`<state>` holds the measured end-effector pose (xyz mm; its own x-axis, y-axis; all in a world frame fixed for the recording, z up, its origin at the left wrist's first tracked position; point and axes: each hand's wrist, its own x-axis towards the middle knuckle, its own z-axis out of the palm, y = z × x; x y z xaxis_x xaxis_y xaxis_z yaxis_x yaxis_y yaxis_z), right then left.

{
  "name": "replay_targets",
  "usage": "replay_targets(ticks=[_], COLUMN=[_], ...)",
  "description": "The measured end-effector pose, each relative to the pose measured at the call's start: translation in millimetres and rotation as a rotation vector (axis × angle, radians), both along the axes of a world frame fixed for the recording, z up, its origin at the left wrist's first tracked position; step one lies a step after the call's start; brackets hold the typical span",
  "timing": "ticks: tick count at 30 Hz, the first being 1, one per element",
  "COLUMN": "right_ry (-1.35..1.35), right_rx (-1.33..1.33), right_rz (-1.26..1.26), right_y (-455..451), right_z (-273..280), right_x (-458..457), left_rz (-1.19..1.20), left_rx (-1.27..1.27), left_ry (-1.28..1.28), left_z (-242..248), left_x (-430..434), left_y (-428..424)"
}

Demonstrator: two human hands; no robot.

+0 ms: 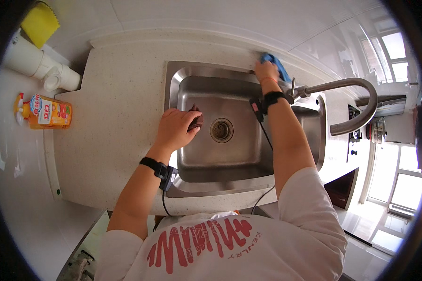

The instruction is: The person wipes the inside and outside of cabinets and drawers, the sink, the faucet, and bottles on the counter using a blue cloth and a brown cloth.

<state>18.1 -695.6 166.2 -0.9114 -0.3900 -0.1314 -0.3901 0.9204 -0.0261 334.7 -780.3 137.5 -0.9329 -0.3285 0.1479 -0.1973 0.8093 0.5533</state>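
My left hand (177, 126) grips a crumpled dark brown cloth (196, 121) above the left side of the stainless steel sink basin (228, 158). Behind the basin, my right hand (267, 71) is closed on a blue cloth (279, 66), which lies against the back counter close to the wall. The fingers of that hand are partly hidden. A round drain strainer (221, 130) sits in the basin's floor. Just right of my right wrist stands the metal faucet (351, 82), its curved spout turned to the right, with a thin upright lever.
An orange bottle of cleaner with a pump or spray top (51, 111) stands at the far left, near white pipes (42, 63) and a yellow cloth (40, 24). A smaller basin (307, 123) adjoins on the right. Beyond it are a gas stove (353, 130) and a pot (378, 130).
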Motion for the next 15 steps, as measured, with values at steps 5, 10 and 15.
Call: replay_targets(ticks=[5, 10, 15], right_ry=[-0.195, 0.032, 0.248], right_rx=[-0.366, -0.308, 0.047], right_rz=[0.601, 1.102, 0.702], right_y=[-78.8, -61.1, 41.5], right_z=[-20.7, -18.1, -26.1], right_x=[66.4, 107.6, 48.5], left_rz=[0.0, -0.017, -0.032], left_rx=[-0.094, -0.075, -0.056], left_ry=[0.032, -0.058, -0.002], left_z=[-5.2, -0.8, 4.2], left_x=[-1.7, -2.1, -3.0], left_y=[2.0, 2.0, 4.7])
